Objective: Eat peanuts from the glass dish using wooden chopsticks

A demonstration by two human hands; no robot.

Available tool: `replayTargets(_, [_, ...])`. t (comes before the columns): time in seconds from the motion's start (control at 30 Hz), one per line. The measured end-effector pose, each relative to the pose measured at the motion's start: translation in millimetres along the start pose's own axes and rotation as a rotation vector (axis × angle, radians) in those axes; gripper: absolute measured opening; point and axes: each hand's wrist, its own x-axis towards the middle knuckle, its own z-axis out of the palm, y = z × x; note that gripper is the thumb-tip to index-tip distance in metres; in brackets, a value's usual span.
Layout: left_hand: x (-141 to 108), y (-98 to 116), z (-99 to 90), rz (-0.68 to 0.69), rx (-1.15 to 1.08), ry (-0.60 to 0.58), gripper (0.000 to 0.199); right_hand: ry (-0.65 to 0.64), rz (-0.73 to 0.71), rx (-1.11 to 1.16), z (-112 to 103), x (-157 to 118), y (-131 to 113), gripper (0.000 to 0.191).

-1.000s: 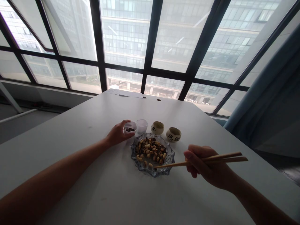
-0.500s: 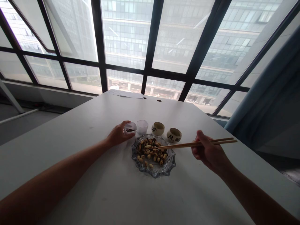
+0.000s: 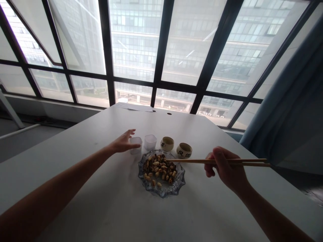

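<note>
My left hand [image 3: 123, 143] is open beside the left clear plastic cup [image 3: 136, 149], its fingers spread and raised; the thumb crosses in front of the cup's rim. Whether the thumb touches it I cannot tell. A pair of chopsticks [image 3: 194, 161] is gripped in my right hand [image 3: 225, 168], tips pointing left over the heap of nuts and seeds [image 3: 158, 166]. That heap lies in a scalloped glass dish [image 3: 163, 193], mostly toward its back and left. Pale nuts in shells mix with darker striped seeds.
Behind the dish stand a second clear plastic cup [image 3: 150, 143] and two beige ceramic cups with dark characters, a left one [image 3: 167, 144] and a right one [image 3: 184, 151]. Papers [image 3: 133, 107] lie at the white table's far end, before the windows. A blue curtain [image 3: 267, 111] hangs right.
My left hand has loosened from around the left plastic cup, its fingers now spread. The chopsticks have turned nearly level, tips still over the heap. The whole view has shifted slightly.
</note>
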Motion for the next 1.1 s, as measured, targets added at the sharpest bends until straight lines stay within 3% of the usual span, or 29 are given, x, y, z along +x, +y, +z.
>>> replayTargets(0.07, [8.7,15.8,-5.5,0.079,0.086,0.053,0.095,-0.005,0.043,0.05,-2.5,2.1,-2.2,0.054])
replayTargets(0.13, [17.4,40.0,-3.7,0.174,0.195,0.03,0.091,0.036,0.12,0.129,-5.7,6.6,-1.3,0.055])
replayTargets(0.27, [39.2,92.3,21.6,0.324,0.306,-0.135,0.081,0.132,0.199,0.241,-12.8,16.5,6.0,0.053])
replayTargets(0.4, [67.8,121.9,52.9,0.277,0.432,-0.322,0.085,0.211,0.201,0.285,-17.2,21.2,12.3,0.052])
replayTargets(0.57, [92.0,131.5,71.2,0.193,0.475,-0.468,0.074,0.239,0.188,0.285,-21.1,23.2,17.9,0.053])
replayTargets(0.67, [92.0,133.0,75.9,0.214,0.45,-0.441,0.072,0.268,0.168,0.277,-24.0,24.9,22.7,0.053])
replayTargets(0.87, [79.9,132.1,84.8,0.387,0.414,-0.363,0.073,0.375,0.122,0.259,-19.7,24.1,31.0,0.053])
replayTargets(1.1, [80.0,125.3,86.7,0.425,0.399,-0.332,0.064,0.383,0.075,0.188,-14.0,20.6,35.6,0.052])
